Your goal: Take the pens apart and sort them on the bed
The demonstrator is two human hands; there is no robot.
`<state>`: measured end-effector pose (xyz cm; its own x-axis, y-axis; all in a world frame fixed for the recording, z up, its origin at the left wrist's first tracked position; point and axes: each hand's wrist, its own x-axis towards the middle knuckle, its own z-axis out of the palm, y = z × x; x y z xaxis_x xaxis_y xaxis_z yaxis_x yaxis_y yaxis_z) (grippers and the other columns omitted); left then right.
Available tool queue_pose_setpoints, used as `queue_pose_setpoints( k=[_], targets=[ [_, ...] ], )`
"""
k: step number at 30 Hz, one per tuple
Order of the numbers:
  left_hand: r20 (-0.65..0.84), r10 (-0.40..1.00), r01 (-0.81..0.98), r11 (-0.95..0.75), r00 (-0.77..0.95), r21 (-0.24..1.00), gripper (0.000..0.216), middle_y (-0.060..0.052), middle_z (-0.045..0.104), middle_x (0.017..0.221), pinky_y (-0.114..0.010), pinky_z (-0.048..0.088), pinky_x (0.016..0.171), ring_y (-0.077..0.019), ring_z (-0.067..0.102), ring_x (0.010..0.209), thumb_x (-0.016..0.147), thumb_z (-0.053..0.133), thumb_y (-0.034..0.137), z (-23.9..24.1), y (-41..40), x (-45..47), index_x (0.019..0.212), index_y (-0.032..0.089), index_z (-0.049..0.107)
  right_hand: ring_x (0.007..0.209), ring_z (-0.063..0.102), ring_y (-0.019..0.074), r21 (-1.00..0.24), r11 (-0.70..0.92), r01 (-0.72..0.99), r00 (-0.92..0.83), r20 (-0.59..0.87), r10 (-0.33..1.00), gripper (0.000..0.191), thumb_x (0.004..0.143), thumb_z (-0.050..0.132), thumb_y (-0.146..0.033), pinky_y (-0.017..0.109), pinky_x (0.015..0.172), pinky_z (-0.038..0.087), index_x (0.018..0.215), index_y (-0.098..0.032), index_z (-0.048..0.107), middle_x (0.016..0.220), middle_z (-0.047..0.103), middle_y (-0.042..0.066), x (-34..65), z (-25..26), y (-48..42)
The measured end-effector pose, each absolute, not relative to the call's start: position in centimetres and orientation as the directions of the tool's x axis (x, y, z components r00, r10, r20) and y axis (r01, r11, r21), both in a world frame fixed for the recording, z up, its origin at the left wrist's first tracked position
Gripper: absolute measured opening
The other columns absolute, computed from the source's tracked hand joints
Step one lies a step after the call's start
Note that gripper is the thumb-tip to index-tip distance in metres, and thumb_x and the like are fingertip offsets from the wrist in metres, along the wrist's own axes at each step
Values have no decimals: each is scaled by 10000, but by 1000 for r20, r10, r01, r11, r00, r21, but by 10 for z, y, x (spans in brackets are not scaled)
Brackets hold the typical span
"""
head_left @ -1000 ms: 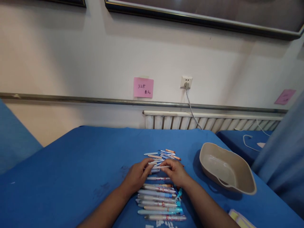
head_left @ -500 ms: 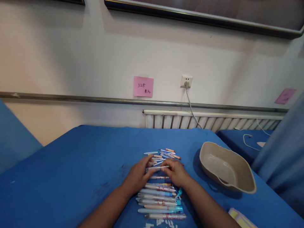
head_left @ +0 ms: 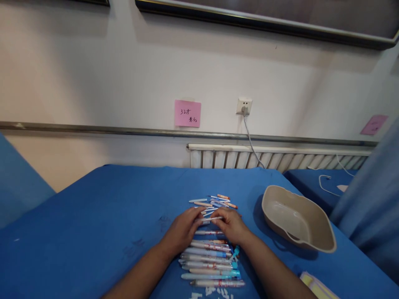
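Observation:
On the blue table (head_left: 93, 232) lies a row of several pens (head_left: 212, 265), side by side, near the front edge. Beyond them is a loose heap of pen caps and thin refills (head_left: 218, 201). My left hand (head_left: 182, 230) and my right hand (head_left: 230, 226) rest close together between the row and the heap. Their fingertips pinch a thin white pen part (head_left: 212, 219) held crosswise between them. Both hands have their fingers curled around it.
A beige plastic tub (head_left: 296, 220) stands to the right of the hands. A yellow and white item (head_left: 316, 286) lies at the front right corner. A radiator (head_left: 274, 160), a wall socket with a cable (head_left: 245, 106) and a pink note (head_left: 187, 113) are behind the table.
The hands have barely shifted; the left fingertips moved slightly along the thin white part. The view dropped a little, hiding the white scraps at the bottom edge less.

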<state>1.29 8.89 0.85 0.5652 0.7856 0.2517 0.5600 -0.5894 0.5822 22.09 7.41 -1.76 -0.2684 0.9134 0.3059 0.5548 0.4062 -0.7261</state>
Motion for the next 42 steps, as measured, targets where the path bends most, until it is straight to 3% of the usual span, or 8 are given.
queue_pose_setpoints(
  k=[6, 15, 18, 21, 28, 32, 38, 42],
  targets=[
    [92, 912, 755, -384, 399, 531, 344, -44, 692, 987, -274, 456, 766, -199, 645, 875, 922, 320, 321, 5, 102, 6, 1208, 248, 495, 790, 586, 149, -713, 378, 591, -200, 324, 925, 142, 822, 538, -273, 254, 728, 411, 859, -216, 663, 820, 655, 2, 229, -16, 76],
    [156, 903, 729, -416, 400, 544, 314, -47, 656, 1108, -284, 440, 843, -206, 605, 998, 891, 388, 316, 4, 101, 9, 1148, 233, 547, 792, 599, 160, -697, 225, 681, -36, 275, 961, 185, 850, 485, -307, 251, 707, 404, 895, -215, 640, 862, 669, 19, 241, -21, 84],
    [185, 874, 680, -469, 450, 563, 309, -49, 672, 1039, -278, 445, 831, -193, 611, 950, 882, 417, 310, 0, 96, 15, 1144, 216, 550, 795, 593, 153, -677, 284, 679, -142, 258, 956, 182, 847, 500, -328, 238, 697, 392, 896, -217, 636, 849, 665, 12, 230, -20, 80],
    [192, 854, 656, -500, 484, 566, 315, -38, 678, 959, -273, 451, 805, -182, 617, 885, 857, 461, 278, -4, 94, 16, 1154, 216, 544, 804, 582, 157, -559, 342, 755, -290, 182, 940, 130, 811, 550, -310, 237, 694, 369, 816, -215, 639, 834, 660, 13, 221, -17, 74],
    [230, 897, 699, -438, 377, 565, 287, -53, 673, 1016, -304, 445, 836, -202, 610, 926, 844, 475, 340, -6, 116, -7, 1072, 215, 596, 861, 577, 177, -387, 332, 860, -319, 98, 943, 116, 811, 517, -247, 246, 706, 357, 840, -204, 621, 898, 653, 46, 228, -10, 72],
    [261, 922, 689, -387, 286, 613, 319, -55, 675, 990, -292, 464, 801, -193, 617, 895, 856, 452, 366, -11, 122, -10, 1096, 193, 573, 871, 571, 178, -387, 308, 869, -292, 101, 951, 110, 809, 519, -231, 247, 725, 362, 852, -208, 617, 914, 635, 48, 233, -11, 75],
    [249, 878, 691, -476, 408, 544, 237, -45, 672, 980, -283, 446, 811, -188, 612, 900, 836, 496, 310, -10, 109, 4, 1023, 218, 609, 967, 521, 211, -414, 279, 867, -205, 216, 955, 210, 768, 616, -301, 293, 840, 345, 953, -203, 598, 997, 594, 63, 230, -8, 72],
    [263, 868, 694, -495, 422, 523, 247, -32, 674, 928, -265, 442, 777, -178, 614, 855, 831, 504, 307, -3, 103, 5, 1040, 220, 603, 870, 549, 172, -446, 368, 816, -349, 127, 928, 178, 747, 631, -309, 249, 748, 357, 897, -215, 608, 920, 620, 22, 227, -2, 67]
  ],
)
